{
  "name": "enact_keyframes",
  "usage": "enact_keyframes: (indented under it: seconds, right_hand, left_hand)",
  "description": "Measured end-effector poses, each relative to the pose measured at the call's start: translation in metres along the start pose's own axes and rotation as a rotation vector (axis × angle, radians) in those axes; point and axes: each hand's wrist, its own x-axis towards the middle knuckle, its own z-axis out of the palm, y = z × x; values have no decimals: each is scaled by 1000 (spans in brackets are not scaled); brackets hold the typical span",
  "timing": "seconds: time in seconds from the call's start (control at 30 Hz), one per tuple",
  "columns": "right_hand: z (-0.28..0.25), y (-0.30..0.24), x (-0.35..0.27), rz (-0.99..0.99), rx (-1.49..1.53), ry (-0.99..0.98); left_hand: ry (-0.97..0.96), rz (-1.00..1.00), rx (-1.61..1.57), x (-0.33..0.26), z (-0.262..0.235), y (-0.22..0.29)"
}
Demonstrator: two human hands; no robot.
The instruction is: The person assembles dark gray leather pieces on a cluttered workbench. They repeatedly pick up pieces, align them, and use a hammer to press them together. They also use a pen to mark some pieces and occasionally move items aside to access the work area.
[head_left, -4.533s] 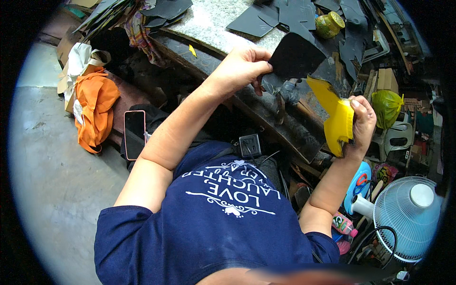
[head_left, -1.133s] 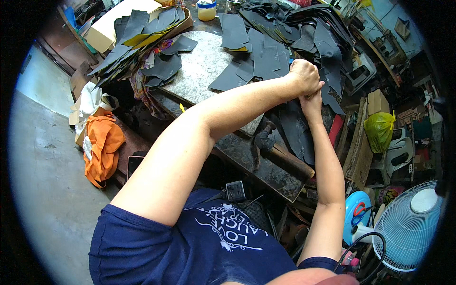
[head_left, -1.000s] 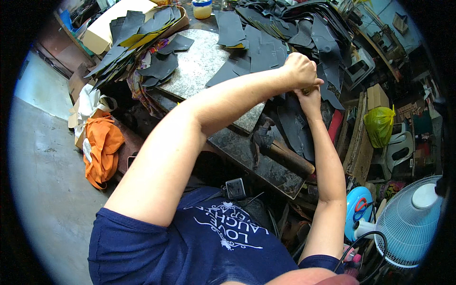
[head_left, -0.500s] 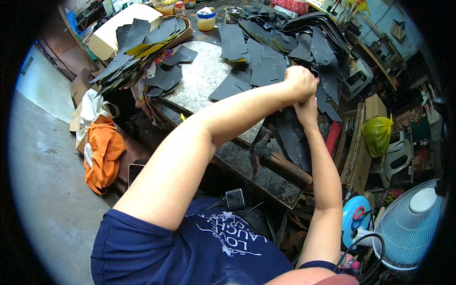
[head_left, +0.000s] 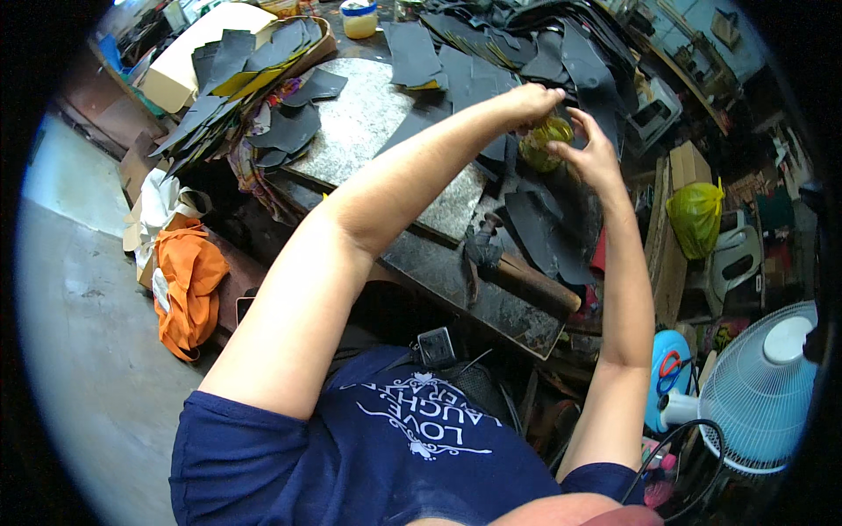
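A small glass jar (head_left: 544,147) with a yellowish tint stands out against the dark pieces on the workbench. My left hand (head_left: 533,103) reaches over its top, fingers closed around the upper part; the hand partly hides the rim, so a lid cannot be made out. Just right of the jar, my right hand (head_left: 595,156) has thumb and fingers spread apart, with the thumb tip at the jar's side. Dark flat cut pieces (head_left: 469,83) lie beyond my left wrist. Nearer to me, a hammer with a thick wooden handle (head_left: 535,285) rests by a black sheet piece (head_left: 544,237).
A pale speckled slab (head_left: 360,114) lies on the bench. Stacked dark pieces (head_left: 232,79) fill its left side, and a blue-lidded jar (head_left: 359,19) stands at the back. A white fan (head_left: 759,390) and a yellow-green bag (head_left: 695,219) are at the right.
My hands were pressed together before; now they are apart and the jar shows between them. The right hand's fingers have spread, and the left has shifted up and slightly left.
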Motion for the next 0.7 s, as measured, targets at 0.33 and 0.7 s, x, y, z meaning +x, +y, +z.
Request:
enact_keyframes:
  seconds: [0.33, 0.7]
  right_hand:
    - [-18, -42, 14, -96, -830, -265]
    - [-23, -38, 12, -160, -927, -4]
  left_hand:
    - [-6, -47, -83, -16, -1, 9]
    - [76, 14, -32, -16, 4, 4]
